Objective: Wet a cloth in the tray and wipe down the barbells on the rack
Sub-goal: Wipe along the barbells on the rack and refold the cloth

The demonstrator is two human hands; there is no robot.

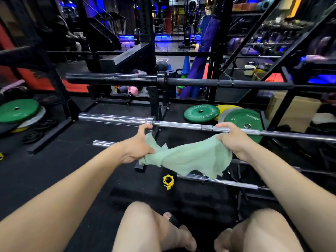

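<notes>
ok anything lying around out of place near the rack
Yes: a yellow plastic barbell collar lies loose on the black floor by the lowest chrome bar, on no sleeve. Green weight plates lie piled on the floor behind.

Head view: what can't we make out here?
- Tray: not in the head view at all.
- Green cloth: wet or dry cannot be told.
- Chrome barbell: right end cut off by the frame edge.
- Left hand and right hand grip the cloth; their fingertips are hidden behind it.
- Lower barbell: partly covered by the cloth.
</notes>
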